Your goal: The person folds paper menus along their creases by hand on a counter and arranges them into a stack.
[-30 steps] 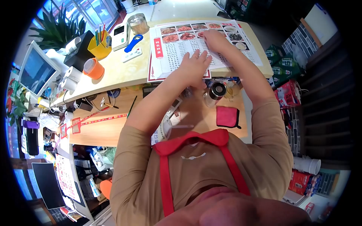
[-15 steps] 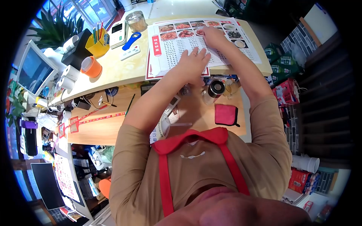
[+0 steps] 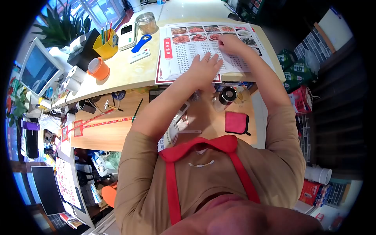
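My left hand point(image 3: 203, 71) lies on the lower part of a printed menu point(image 3: 184, 58), fingers spread flat. Its thumb side hangs near the counter's front edge. Farther right, my right hand point(image 3: 232, 44) rests on the menu just below its food pictures, with the fingers curled in. Whatever those fingers may hold is hidden. The menu sheet shows rows of dish photos, columns of text and a red label; another red-bordered sheet edge shows under it. Below the counter edge, near my left hand, stands a flask with a dark lid point(image 3: 227, 95), beside a glass mug point(image 3: 243, 94).
Left on the counter point(image 3: 129, 72) are a blue bottle opener point(image 3: 141, 43), a white remote point(image 3: 139, 55), a card terminal point(image 3: 127, 37), a glass jar point(image 3: 146, 23), a yellow pen holder point(image 3: 106, 46) and an orange cup point(image 3: 98, 69). A red cloth point(image 3: 236, 122) lies on the lower desk.
The view has shifted slightly, so the scene sits a little lower and farther right. My right hand has slid slightly toward me on the menu, uncovering more of one dish photo. My left hand stays put.
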Action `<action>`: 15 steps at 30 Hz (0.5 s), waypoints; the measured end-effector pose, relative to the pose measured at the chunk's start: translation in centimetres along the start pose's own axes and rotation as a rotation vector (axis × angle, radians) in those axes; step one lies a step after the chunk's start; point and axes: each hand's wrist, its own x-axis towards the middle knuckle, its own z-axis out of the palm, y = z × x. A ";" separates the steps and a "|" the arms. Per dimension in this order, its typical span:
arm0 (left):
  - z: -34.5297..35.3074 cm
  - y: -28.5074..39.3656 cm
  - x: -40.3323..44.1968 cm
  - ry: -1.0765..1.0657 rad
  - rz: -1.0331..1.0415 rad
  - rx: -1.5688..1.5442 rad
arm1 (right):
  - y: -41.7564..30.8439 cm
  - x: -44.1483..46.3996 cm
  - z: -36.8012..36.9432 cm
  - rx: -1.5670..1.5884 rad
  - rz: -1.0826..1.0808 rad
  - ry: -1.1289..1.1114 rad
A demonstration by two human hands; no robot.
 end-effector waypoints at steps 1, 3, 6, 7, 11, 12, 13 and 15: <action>-0.2 -0.1 0.0 -0.005 -0.002 -0.003 | 0.1 0.0 0.7 -0.026 0.018 0.017; -0.5 0.0 -0.1 -0.022 0.002 -0.015 | 0.2 0.3 2.0 -0.056 0.053 0.130; -0.6 0.0 -0.1 -0.026 0.003 -0.006 | 1.8 2.5 4.0 -0.072 0.078 0.309; -0.5 0.1 0.0 -0.023 0.006 -0.006 | 1.8 2.2 3.4 -0.035 0.045 0.201; -0.7 -0.1 -0.1 -0.033 0.003 0.005 | -1.2 -0.7 0.2 0.003 -0.023 -0.022; -0.7 0.0 0.0 -0.041 0.003 0.000 | -1.6 -1.4 0.0 -0.018 -0.018 -0.035; -0.6 -0.1 0.0 -0.022 0.001 0.004 | -1.3 -1.2 0.4 -0.041 -0.036 0.079; -0.2 0.0 -0.1 0.005 0.005 0.011 | -0.4 -0.7 2.4 -0.079 -0.061 0.302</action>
